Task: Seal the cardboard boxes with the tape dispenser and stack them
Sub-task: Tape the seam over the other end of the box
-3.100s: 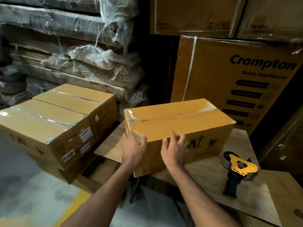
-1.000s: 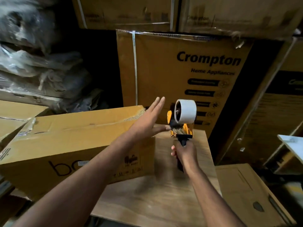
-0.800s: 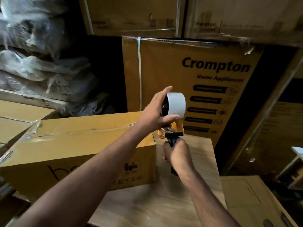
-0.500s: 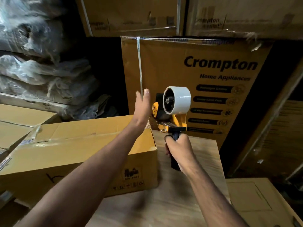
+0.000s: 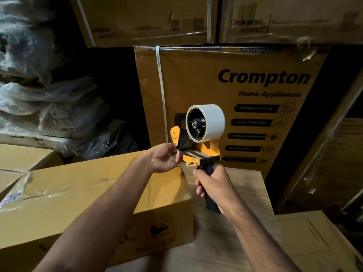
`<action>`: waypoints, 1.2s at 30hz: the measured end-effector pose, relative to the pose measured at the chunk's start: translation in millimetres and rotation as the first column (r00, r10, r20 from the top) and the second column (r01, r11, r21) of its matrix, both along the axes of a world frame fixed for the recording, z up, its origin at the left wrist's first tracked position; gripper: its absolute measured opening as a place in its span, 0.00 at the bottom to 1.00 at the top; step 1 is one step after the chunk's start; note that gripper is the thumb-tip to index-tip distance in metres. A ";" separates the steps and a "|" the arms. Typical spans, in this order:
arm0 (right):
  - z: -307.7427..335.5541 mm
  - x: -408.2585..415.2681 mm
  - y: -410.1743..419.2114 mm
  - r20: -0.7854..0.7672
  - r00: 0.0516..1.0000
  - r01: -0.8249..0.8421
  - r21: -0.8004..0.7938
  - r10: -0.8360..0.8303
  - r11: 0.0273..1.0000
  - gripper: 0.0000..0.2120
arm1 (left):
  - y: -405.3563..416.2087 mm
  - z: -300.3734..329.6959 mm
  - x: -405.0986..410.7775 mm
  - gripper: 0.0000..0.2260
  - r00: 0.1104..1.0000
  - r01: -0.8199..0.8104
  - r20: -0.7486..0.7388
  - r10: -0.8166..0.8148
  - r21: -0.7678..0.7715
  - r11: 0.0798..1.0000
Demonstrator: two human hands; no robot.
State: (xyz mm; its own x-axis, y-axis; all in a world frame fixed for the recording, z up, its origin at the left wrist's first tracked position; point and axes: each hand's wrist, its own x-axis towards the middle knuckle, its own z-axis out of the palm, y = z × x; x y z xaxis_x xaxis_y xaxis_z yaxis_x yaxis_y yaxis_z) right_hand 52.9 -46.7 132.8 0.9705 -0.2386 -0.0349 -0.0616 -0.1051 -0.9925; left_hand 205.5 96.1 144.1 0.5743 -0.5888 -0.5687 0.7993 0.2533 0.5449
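Observation:
A long brown cardboard box (image 5: 82, 195) lies on a wooden table (image 5: 225, 232), its top flaps closed with old tape at the left end. My right hand (image 5: 213, 185) grips the black handle of a yellow tape dispenser (image 5: 198, 140) and holds it upright above the box's right end. A white tape roll (image 5: 213, 121) sits on top of it. My left hand (image 5: 166, 159) is at the dispenser's front, fingertips pinching at the tape end by the roller; the tape itself is hard to see.
A big "Crompton" carton (image 5: 245, 91) stands right behind the table, with more cartons (image 5: 149, 18) above it. Plastic-wrapped bundles (image 5: 45, 107) pile up at the left. Sealed boxes (image 5: 17, 160) sit at the far left. A flat carton (image 5: 314, 242) lies low at the right.
My left hand has dropped from beside the roll to the dispenser's front and now pinches there. The dispenser has stayed upright in my right hand.

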 end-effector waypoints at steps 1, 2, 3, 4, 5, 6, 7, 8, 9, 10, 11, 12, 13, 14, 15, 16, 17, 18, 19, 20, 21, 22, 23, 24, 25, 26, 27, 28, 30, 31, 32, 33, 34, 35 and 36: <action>1.4 2.8 1.0 -0.004 1.000 0.006 0.001 -0.006 1.000 0.07 | 1.8 2.7 3.8 0.14 1.000 0.021 0.011 -0.022 0.034 0.999; 2.8 5.6 2.1 -0.007 1.000 0.012 0.001 -0.012 1.000 0.07 | 3.4 4.4 8.2 0.14 0.998 0.055 0.036 -0.058 0.082 0.995; 4.3 8.0 3.1 -0.009 1.000 0.017 -0.001 -0.017 1.000 0.07 | 5.4 6.1 12.7 0.13 0.993 0.091 0.057 -0.099 0.137 0.986; 5.8 10.1 4.0 -0.010 1.000 0.024 -0.003 -0.024 1.000 0.06 | 7.5 7.0 17.9 0.12 0.989 0.119 0.069 -0.134 0.185 0.975; 7.4 12.1 4.8 -0.012 0.999 0.033 -0.005 -0.033 0.999 0.06 | 9.6 8.5 22.2 0.12 0.984 0.146 0.072 -0.165 0.215 0.966; 8.8 14.3 5.5 -0.014 0.999 0.044 -0.007 -0.044 0.999 0.06 | 11.2 8.8 27.9 0.12 0.978 0.170 0.078 -0.193 0.230 0.958; 9.7 16.5 5.9 -0.017 0.998 0.055 -0.010 -0.055 0.998 0.07 | 12.5 9.8 32.6 0.12 0.972 0.192 0.088 -0.217 0.234 0.953; 10.0 18.9 6.4 -0.021 0.998 0.066 -0.014 -0.066 0.998 0.07 | 13.2 10.6 37.2 0.11 0.967 0.203 0.104 -0.232 0.236 0.950; 10.0 21.6 7.0 -0.027 0.997 0.077 -0.019 -0.078 0.997 0.08 | 13.8 12.0 40.4 0.10 0.963 0.203 0.125 -0.238 0.242 0.949; 9.6 24.1 7.7 -0.035 0.995 0.088 -0.025 -0.089 0.996 0.08 | 14.1 12.8 43.9 0.09 0.959 0.199 0.150 -0.242 0.254 0.947; 9.3 26.3 8.5 -0.044 0.994 0.100 -0.029 -0.101 0.995 0.08 | 14.7 13.6 47.0 0.08 0.955 0.191 0.173 -0.242 0.269 0.944; 9.0 28.3 9.6 -0.052 0.993 0.109 -0.028 -0.110 0.994 0.07 | 14.6 14.8 49.6 0.07 0.948 0.189 0.196 -0.251 0.286 0.939; 8.8 29.7 10.8 -0.059 0.992 0.113 -0.022 -0.115 0.993 0.07 | 14.8 16.8 51.6 0.07 0.937 0.190 0.226 -0.268 0.314 0.930; 8.6 30.9 12.1 -0.066 0.991 0.114 -0.016 -0.114 0.993 0.06 | 14.8 18.3 54.7 0.06 0.917 0.185 0.271 -0.293 0.364 0.913; 8.3 31.7 13.6 -0.073 0.991 0.111 -0.013 -0.112 0.994 0.06 | 14.7 19.6 58.4 0.06 0.888 0.166 0.326 -0.324 0.430 0.887; 7.8 32.8 15.3 -0.081 0.991 0.108 -0.019 -0.109 0.994 0.06 | 14.3 20.0 63.1 0.06 0.852 0.132 0.389 -0.352 0.490 0.862; 6.8 34.0 17.1 -0.091 0.990 0.105 -0.033 -0.108 0.994 0.07 | 13.7 20.4 66.9 0.07 0.810 0.095 0.450 -0.376 0.533 0.841; 5.6 35.5 19.0 -0.103 0.989 0.104 -0.051 -0.109 0.993 0.07 | 12.4 19.0 71.2 0.07 0.764 0.058 0.507 -0.398 0.561 0.826; 4.7 37.5 20.6 -0.114 0.987 0.106 -0.071 -0.113 0.992 0.08 | 10.7 17.2 74.1 0.07 0.715 0.026 0.554 -0.427 0.589 0.808; 4.1 39.5 22.1 -0.124 0.985 0.112 -0.086 -0.122 0.990 0.09 | 8.9 14.1 77.6 0.08 0.660 -0.006 0.594 -0.460 0.616 0.787; 4.1 41.5 23.3 -0.135 0.982 0.120 -0.093 -0.132 0.988 0.09 | 7.4 10.3 80.7 0.08 0.598 -0.041 0.629 -0.497 0.643 0.765; 4.4 43.0 24.1 -0.148 0.979 0.127 -0.091 -0.140 0.988 0.09 | 5.8 6.4 84.7 0.08 0.528 -0.085 0.661 -0.534 0.666 0.741; 5.3 43.8 24.7 -0.166 0.976 0.132 -0.083 -0.144 0.988 0.09 | 4.7 3.0 89.6 0.09 0.452 -0.144 0.688 -0.569 0.685 0.714; 6.2 43.8 25.2 -0.184 0.972 0.133 -0.071 -0.144 0.989 0.08 | 3.3 0.6 95.2 0.10 0.380 -0.216 0.706 -0.598 0.697 0.684; 7.0 42.9 25.3 -0.202 0.969 0.134 -0.061 -0.143 0.989 0.07 | 1.8 -1.7 101.9 0.11 0.326 -0.284 0.714 -0.620 0.699 0.656; 7.3 41.5 25.2 -0.217 0.965 0.136 -0.057 -0.145 0.989 0.06 | 0.7 -4.2 109.3 0.11 0.291 -0.330 0.713 -0.638 0.701 0.633; 7.3 39.3 25.2 -0.228 0.962 0.139 -0.057 -0.148 0.989 0.06 | -0.5 -7.1 117.1 0.11 0.264 -0.364 0.704 -0.659 0.705 0.608; 7.2 36.7 25.3 -0.237 0.960 0.141 -0.054 -0.150 0.989 0.05 | -1.4 -10.4 124.1 0.10 0.243 -0.391 0.684 -0.687 0.718 0.576; 5.8 31.1 25.9 -0.261 0.954 0.143 -0.031 -0.147 0.989 0.06 | -3.8 -16.2 136.2 0.08 0.229 -0.416 0.624 -0.748 0.757 0.504; 4.7 28.4 26.5 -0.276 0.950 0.143 -0.020 -0.143 0.989 0.06 | -5.6 -19.2 140.9 0.07 0.228 -0.407 0.598 -0.769 0.776 0.482; 3.4 26.1 27.3 -0.290 0.947 0.143 -0.012 -0.140 0.990 0.06 | -7.7 -21.4 144.3 0.06 0.225 -0.394 0.581 -0.783 0.789 0.472; 2.0 24.7 28.5 -0.300 0.944 0.143 -0.009 -0.139 0.990 0.07 | -9.7 -23.3 146.5 0.06 0.222 -0.381 0.567 -0.794 0.800 0.464; 0.7 23.8 29.6 -0.309 0.941 0.142 -0.014 -0.139 0.990 0.07 | -11.8 -24.9 148.3 0.07 0.220 -0.371 0.553 -0.804 0.809 0.455; -0.4 23.9 30.6 -0.317 0.938 0.139 -0.022 -0.139 0.990 0.07 | -13.6 -26.6 149.7 0.08 0.216 -0.363 0.535 -0.817 0.821 0.441; -1.8 24.5 31.4 -0.325 0.935 0.136 -0.031 -0.138 0.990 0.07 | -15.2 -28.9 151.8 0.08 0.208 -0.356 0.510 -0.835 0.834 0.421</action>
State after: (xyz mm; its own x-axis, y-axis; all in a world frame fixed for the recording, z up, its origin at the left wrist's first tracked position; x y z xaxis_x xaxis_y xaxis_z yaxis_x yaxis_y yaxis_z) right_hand 77.4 -15.3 131.0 0.8640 -0.3700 -0.3414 -0.3959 -0.0804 -0.9148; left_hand 357.3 80.9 115.2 0.8472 -0.5253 -0.0791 -0.4204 -0.7540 0.5047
